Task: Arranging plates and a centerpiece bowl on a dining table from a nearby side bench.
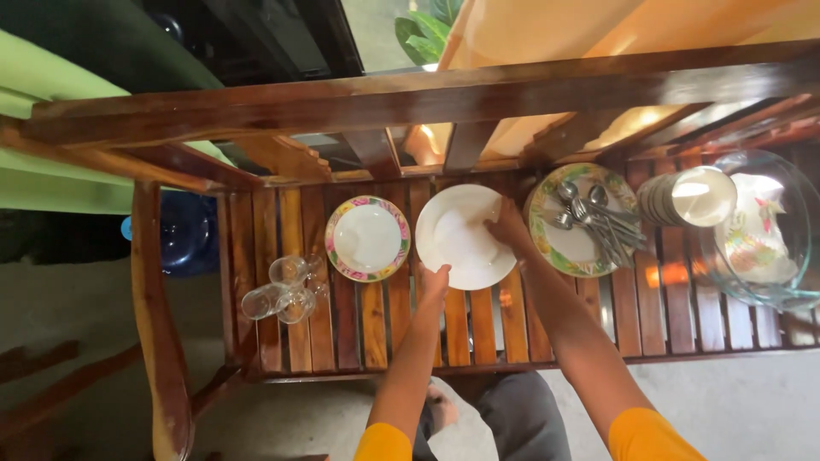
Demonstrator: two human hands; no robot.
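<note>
Clearly both hands rest on the plain round white plate [464,236] mid-tabletop: left hand [434,281] pinches its near rim, right hand [507,227] presses flat on top. Tipped carelessly, it could knock the flowered plate holding metal spoons [583,218] (just beside) or slip between slats.

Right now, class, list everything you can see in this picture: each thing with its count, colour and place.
White plate: one, plain white, middle of the slatted table, under both hands.
Floral plate: one, white with a pink and green rim, left of the white plate.
Plate with cutlery: one, green-rimmed, right of the white plate; several silver spoons and forks lie on it.
Drinking glasses: three, clear, left part of the table.
Stack of small dishes: one stack, whitish, far right.
Glass bowl: one, clear, right edge.
Slatted table: one, brown wood.
Left hand: on the white plate's near rim.
Right hand: on its right side.
</note>
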